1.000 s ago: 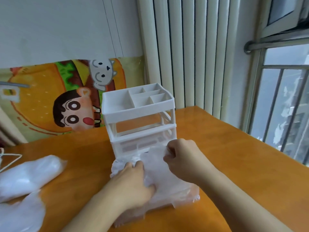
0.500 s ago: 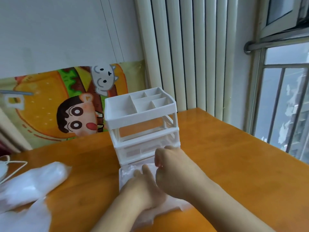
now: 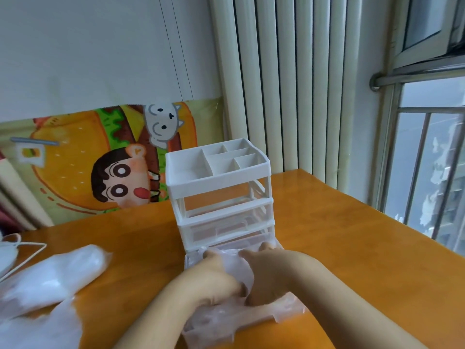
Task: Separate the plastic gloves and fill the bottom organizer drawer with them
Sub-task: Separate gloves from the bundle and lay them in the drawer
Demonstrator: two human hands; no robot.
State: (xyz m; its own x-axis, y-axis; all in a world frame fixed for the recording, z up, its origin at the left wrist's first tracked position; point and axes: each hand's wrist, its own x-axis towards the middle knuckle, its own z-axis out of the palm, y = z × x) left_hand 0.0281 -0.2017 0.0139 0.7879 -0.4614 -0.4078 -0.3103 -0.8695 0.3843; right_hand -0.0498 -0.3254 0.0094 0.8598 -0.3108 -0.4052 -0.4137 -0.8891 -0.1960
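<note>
Since a second ago both hands have pushed deeper into the pulled-out bottom drawer (image 3: pixel 193 263), low in the middle of the frame, and the organizer (image 3: pixel 219 195) now sits a little lower and nearer the centre. The left hand (image 3: pixel 214 278) and right hand (image 3: pixel 266 273) lie side by side on the crumpled plastic gloves (image 3: pixel 234 316), fingers stretched forward and pressing the film down rather than pinching it (the fingertips reach the drawer's far end, just under the frame). Some of the film spills over the drawer's near edge. The white organizer has a divided top tray, an open slot below it without a drawer, then a clear drawer pushed in. At lower left a loose heap of more gloves (image 3: pixel 50 280) lies on the orange wooden table (image 3: pixel 339 235), with a white cord (image 3: pixel 25 250) near it. Behind stand a cartoon burger poster (image 3: pixel 100 159), pale ribbed panelling (image 3: pixel 289 84) and, at right, a barred window (image 3: pixel 427 172).
</note>
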